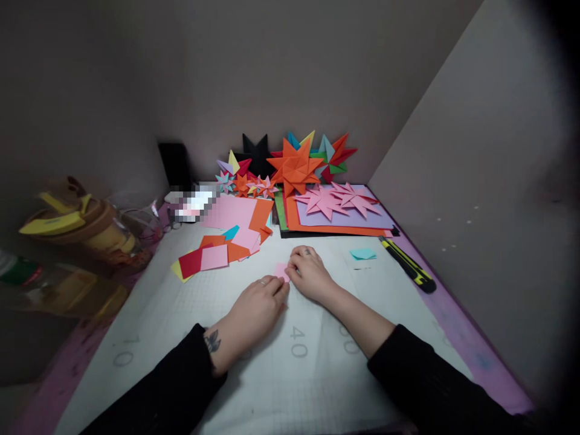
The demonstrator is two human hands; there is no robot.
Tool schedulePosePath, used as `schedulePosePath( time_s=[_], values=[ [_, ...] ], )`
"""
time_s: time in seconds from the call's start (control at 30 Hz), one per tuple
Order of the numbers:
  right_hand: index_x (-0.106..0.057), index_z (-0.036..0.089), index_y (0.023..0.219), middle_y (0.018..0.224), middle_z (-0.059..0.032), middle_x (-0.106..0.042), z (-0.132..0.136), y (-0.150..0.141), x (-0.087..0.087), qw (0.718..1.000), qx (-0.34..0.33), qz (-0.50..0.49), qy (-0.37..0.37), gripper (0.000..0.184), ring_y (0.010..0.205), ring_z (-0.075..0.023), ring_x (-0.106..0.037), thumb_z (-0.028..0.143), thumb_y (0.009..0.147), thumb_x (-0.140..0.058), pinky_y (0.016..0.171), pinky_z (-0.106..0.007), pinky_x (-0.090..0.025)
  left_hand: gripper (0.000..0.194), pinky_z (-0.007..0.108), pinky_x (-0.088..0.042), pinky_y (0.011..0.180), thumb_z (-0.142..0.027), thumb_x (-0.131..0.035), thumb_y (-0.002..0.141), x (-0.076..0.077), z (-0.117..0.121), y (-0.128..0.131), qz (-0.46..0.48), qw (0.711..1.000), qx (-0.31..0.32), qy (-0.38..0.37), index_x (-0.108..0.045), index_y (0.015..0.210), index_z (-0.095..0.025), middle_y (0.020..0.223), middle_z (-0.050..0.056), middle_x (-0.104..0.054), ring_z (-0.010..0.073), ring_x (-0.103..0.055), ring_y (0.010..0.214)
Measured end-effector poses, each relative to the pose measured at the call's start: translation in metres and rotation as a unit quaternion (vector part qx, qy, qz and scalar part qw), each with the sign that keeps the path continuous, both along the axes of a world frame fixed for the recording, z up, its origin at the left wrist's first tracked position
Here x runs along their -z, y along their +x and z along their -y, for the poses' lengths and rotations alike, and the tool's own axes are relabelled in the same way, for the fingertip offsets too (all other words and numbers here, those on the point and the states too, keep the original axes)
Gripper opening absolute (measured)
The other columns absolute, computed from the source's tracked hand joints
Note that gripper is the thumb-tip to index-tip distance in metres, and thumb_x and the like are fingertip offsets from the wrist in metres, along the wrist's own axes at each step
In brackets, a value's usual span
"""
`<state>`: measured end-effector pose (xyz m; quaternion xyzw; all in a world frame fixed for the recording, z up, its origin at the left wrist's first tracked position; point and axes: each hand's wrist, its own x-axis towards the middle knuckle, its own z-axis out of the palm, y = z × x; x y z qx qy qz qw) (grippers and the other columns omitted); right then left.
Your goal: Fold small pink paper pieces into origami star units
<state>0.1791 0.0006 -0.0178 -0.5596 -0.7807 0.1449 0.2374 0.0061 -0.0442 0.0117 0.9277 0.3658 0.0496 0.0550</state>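
Note:
A small pink paper piece lies on the white gridded cutting mat, and both my hands press on it. My left hand has its fingers curled down, with the fingertips on the paper's left edge. My right hand covers the paper's right side, fingers bent and pinched on it. Most of the paper is hidden under my fingers. Both forearms wear black sleeves.
Loose coloured paper squares lie to the left. Paper sheets with pink stars and several folded origami stars sit at the back. A yellow-black utility knife and a folded light-blue piece lie to the right, bottles far left.

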Motion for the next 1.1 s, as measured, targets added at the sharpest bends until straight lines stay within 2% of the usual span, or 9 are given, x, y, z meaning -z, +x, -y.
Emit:
schedulePosePath(
  time_s=[0.27,0.5,0.7,0.73,0.8,0.87,0.93,1.0,1.1],
  values=[
    [-0.054,0.019,0.077,0.099,-0.0062,-0.053,0.002,0.0,-0.001,1.0,0.006,0.025,-0.001,0.004,0.1,-0.0236,-0.044,0.021,0.079,-0.057,0.087,-0.037,-0.037,0.033,0.038,-0.046,0.087,-0.018,-0.04,0.09,0.004,0.003,0.003,-0.029,0.999,-0.012,0.003,-0.051,0.121,-0.011,0.115,0.013,-0.059,0.0256,-0.053,0.106],
    [-0.048,0.019,0.083,0.095,-0.0075,-0.053,-0.001,0.006,-0.002,0.994,0.091,0.051,0.017,0.013,0.099,-0.0258,-0.044,0.026,0.078,-0.059,0.086,-0.039,-0.038,0.034,0.039,-0.046,0.087,-0.017,-0.039,0.09,-0.001,0.01,0.005,-0.066,0.997,-0.039,-0.007,-0.052,0.121,-0.013,0.122,0.013,-0.056,0.0262,-0.053,0.11],
    [-0.053,0.018,0.086,0.091,-0.0094,-0.055,-0.008,0.012,0.003,0.992,0.115,0.019,0.048,0.01,0.094,-0.0274,-0.047,0.02,0.077,-0.058,0.083,-0.043,-0.041,0.033,0.039,-0.046,0.086,-0.015,-0.04,0.089,-0.006,0.012,0.005,-0.074,0.997,-0.035,-0.013,-0.052,0.119,-0.012,0.121,0.014,-0.056,0.0265,-0.052,0.11],
    [-0.055,0.018,0.087,0.092,-0.0096,-0.056,-0.007,0.014,0.003,0.992,0.103,-0.005,0.065,0.01,0.095,-0.0269,-0.047,0.017,0.078,-0.056,0.084,-0.044,-0.041,0.032,0.039,-0.046,0.085,-0.016,-0.04,0.089,-0.006,0.012,0.005,-0.072,0.997,-0.035,-0.014,-0.052,0.119,-0.012,0.121,0.013,-0.056,0.0262,-0.052,0.109],
    [-0.059,0.018,0.09,0.092,-0.0091,-0.057,-0.002,0.018,0.0,0.991,0.036,-0.068,0.107,0.017,0.095,-0.0245,-0.049,0.009,0.078,-0.051,0.084,-0.041,-0.043,0.031,0.039,-0.047,0.084,-0.016,-0.04,0.089,-0.007,0.012,0.004,-0.066,0.997,-0.034,-0.014,-0.053,0.118,-0.013,0.12,0.012,-0.057,0.0259,-0.053,0.108],
    [-0.064,0.02,0.089,0.09,-0.0073,-0.058,0.005,0.022,-0.003,0.981,-0.089,-0.118,0.127,0.027,0.091,-0.0209,-0.052,0.003,0.078,-0.046,0.08,-0.037,-0.046,0.031,0.039,-0.048,0.083,-0.016,-0.039,0.09,-0.008,0.011,0.003,-0.061,0.997,-0.034,-0.015,-0.053,0.117,-0.014,0.12,0.012,-0.057,0.026,-0.054,0.108],
    [-0.067,0.022,0.088,0.088,-0.0061,-0.062,0.012,0.025,-0.004,0.966,-0.191,-0.122,0.122,0.03,0.086,-0.0191,-0.054,0.002,0.078,-0.048,0.077,-0.035,-0.048,0.031,0.041,-0.048,0.083,-0.017,-0.04,0.09,-0.008,0.011,0.002,-0.055,0.998,-0.036,-0.019,-0.053,0.117,-0.014,0.122,0.013,-0.057,0.0267,-0.053,0.11],
    [-0.069,0.022,0.09,0.088,-0.0059,-0.065,0.016,0.027,-0.004,0.959,-0.239,-0.106,0.107,0.032,0.085,-0.0185,-0.055,0.001,0.078,-0.048,0.076,-0.035,-0.049,0.03,0.041,-0.048,0.087,-0.018,-0.042,0.089,-0.008,0.01,0.001,-0.048,0.998,-0.033,-0.029,-0.054,0.116,-0.014,0.125,0.014,-0.056,0.0272,-0.052,0.113],
    [-0.07,0.022,0.094,0.093,-0.0065,-0.066,0.017,0.027,-0.002,0.96,-0.252,-0.085,0.085,0.034,0.088,-0.0188,-0.055,0.001,0.079,-0.048,0.078,-0.036,-0.049,0.024,0.038,-0.044,0.096,-0.018,-0.046,0.087,-0.008,0.006,-0.003,-0.022,0.998,-0.01,-0.053,-0.06,0.105,-0.012,0.12,0.013,-0.059,0.0249,-0.052,0.115]
  ],
)
